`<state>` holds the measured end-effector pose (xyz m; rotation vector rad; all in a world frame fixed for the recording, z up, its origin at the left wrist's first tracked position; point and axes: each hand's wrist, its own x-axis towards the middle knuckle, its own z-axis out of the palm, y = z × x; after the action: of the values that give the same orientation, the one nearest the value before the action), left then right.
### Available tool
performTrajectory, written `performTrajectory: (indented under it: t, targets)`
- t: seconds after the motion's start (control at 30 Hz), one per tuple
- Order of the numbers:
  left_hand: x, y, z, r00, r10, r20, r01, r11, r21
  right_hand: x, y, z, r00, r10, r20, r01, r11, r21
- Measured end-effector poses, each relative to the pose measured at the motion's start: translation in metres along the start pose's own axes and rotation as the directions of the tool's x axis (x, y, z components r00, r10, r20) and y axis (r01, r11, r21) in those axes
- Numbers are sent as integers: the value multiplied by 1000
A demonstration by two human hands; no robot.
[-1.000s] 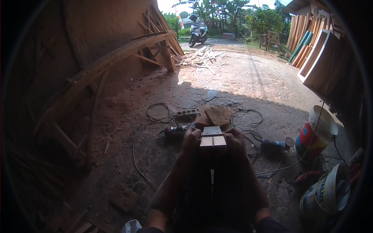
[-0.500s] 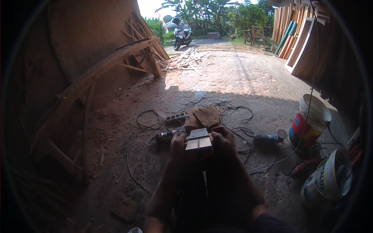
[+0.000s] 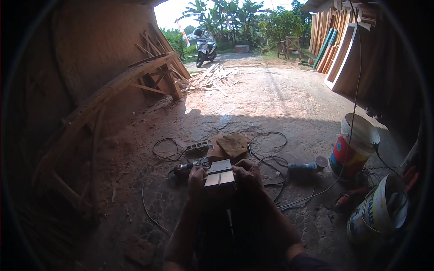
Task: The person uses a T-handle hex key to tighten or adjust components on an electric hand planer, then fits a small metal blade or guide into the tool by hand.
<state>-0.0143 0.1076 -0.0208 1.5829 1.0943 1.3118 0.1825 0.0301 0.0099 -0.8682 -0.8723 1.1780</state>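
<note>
An electric planer (image 3: 219, 166) is held sole up in front of me, its two pale metal plates facing upward with a dark gap between them. My left hand (image 3: 197, 179) is closed on its left side. On the other side, my right hand (image 3: 248, 175) grips it with bent fingers. The planer's body below the plates is mostly lost in shadow. Just beyond it, a rough flat piece of wood (image 3: 233, 144) lies on a brown block. A corded power tool (image 3: 184, 167) with a dark body rests on the floor beside my left hand.
A power strip (image 3: 197, 145) and looping cords lie ahead. To the right are an angle grinder (image 3: 308, 166), a tall paint bucket (image 3: 340, 156) and a nearer tilted bucket (image 3: 368, 210). A long wooden bench (image 3: 122, 86) lines the left wall; wood scraps (image 3: 212, 77) lie beyond.
The whole view has shifted a little, so the surroundings sit lower and further left. The planer and both hands have come slightly closer to me; the grip looks the same.
</note>
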Motion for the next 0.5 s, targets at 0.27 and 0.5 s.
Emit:
performTrajectory:
  t: [0.27,0.5]
  targets:
    - [6,-14,-6,947,307,99,-322,892,316,-2,-5,-2,997,-59,46,57,998,38]
    - [8,-32,-14,936,344,80,-350,874,337,2,4,-2,994,-71,80,68,997,41]
